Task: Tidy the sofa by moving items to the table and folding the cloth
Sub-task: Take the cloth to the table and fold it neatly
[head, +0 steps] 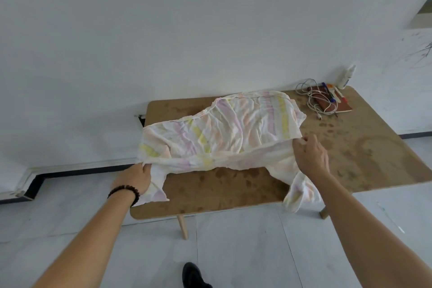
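The fingers of the left hand (pixel 135 179) are closed in a pinch on the near-left edge of the thin, crumpled white cloth with pastel pink, yellow and orange stripes (pixel 224 131), a loose corner hanging down past the palm. The right hand (pixel 312 155) pinches the near-right edge between thumb and fingertips, the rest of that side drooping below the wrist and over the table's front edge. A dark beaded bracelet (pixel 125 190) sits on the left wrist.

Between the two grips the cloth sags in a shallow fold, while its far half lies spread across the brown, rounded-corner wooden table (pixel 233 187) — so it is partly flat, partly lifted. It looks very light and limp, gauzy enough to wrinkle everywhere; it will not hold a crease by itself and probably slides easily on the board. Taking hold at the corners rather than mid-edge should keep the fold square, since the dangling ends now pull unevenly.

At the table's far right corner, well apart from the cloth, lie a tangled white cable (pixel 314 98), a reddish-brown notebook (pixel 336 105) with pens on it, and a white bottle (pixel 346 77).
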`<action>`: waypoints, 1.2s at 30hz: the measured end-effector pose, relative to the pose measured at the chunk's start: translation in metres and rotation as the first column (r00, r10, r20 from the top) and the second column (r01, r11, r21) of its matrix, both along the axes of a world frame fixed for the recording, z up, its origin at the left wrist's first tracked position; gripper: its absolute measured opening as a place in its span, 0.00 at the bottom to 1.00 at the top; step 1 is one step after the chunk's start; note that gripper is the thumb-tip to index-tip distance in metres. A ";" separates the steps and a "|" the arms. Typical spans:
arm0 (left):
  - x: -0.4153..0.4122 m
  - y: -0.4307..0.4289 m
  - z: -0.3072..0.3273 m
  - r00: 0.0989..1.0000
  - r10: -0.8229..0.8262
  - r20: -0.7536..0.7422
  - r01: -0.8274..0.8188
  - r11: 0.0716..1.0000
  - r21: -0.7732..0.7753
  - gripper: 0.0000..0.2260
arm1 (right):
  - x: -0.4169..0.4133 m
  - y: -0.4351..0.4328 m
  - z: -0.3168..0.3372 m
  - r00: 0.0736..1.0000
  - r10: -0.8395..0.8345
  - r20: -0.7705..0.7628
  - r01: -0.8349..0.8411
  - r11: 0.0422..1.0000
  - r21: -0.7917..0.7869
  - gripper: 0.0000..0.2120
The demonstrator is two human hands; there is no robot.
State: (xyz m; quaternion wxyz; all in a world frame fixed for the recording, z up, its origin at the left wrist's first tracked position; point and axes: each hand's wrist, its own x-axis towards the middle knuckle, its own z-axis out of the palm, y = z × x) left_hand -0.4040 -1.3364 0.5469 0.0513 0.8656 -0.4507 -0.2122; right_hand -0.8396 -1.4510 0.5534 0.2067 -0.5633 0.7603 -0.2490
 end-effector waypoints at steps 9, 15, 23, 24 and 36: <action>0.042 -0.032 -0.008 0.574 0.292 -0.765 -0.684 0.684 -0.252 0.12 | -0.005 0.002 -0.021 0.748 0.446 -0.492 -0.485 0.873 0.054 0.13; 0.075 -0.076 0.004 0.361 0.236 -0.902 -0.852 0.478 -0.215 0.15 | 0.009 -0.007 -0.034 0.811 0.351 -0.468 -0.207 0.920 0.331 0.11; 0.098 -0.139 0.005 0.404 0.244 -0.882 -0.841 0.477 -0.254 0.16 | -0.001 -0.072 -0.029 0.870 -0.441 0.221 0.361 0.874 0.325 0.12; 0.099 -0.149 0.006 0.414 0.245 -0.877 -0.833 0.490 -0.256 0.16 | 0.001 -0.087 -0.025 0.853 -0.446 0.272 0.380 0.887 0.263 0.13; 0.151 -0.302 0.212 0.736 0.044 -0.675 -0.636 0.384 -0.669 0.07 | 0.027 -0.314 0.203 0.969 -0.113 0.220 0.199 0.886 -0.419 0.30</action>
